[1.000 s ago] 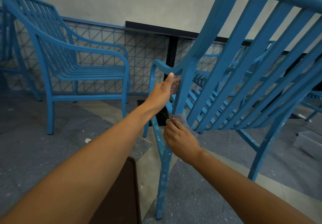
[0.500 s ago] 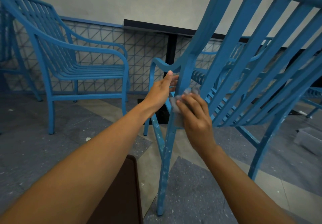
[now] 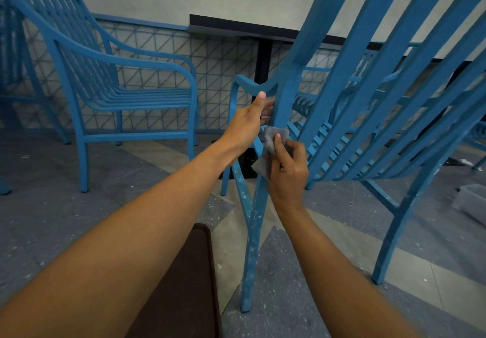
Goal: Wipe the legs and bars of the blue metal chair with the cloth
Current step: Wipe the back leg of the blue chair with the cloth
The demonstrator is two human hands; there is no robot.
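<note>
The blue slatted metal chair [image 3: 368, 79] stands tilted on the speckled grey floor [image 3: 65, 206], and could slip if the bracing grip loosens. The left hand [image 3: 249, 124] grasps its rear upright; just right, the right hand [image 3: 288, 171] pinches the small grey cloth [image 3: 271, 140] against that post.

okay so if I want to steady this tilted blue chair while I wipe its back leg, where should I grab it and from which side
Probably the rear upright of the blue chair, just under the armrest joint, from the left, where the left hand holds it. The post is narrow enough for fingers to wrap, and it leaves the leg below free for the cloth.
</note>
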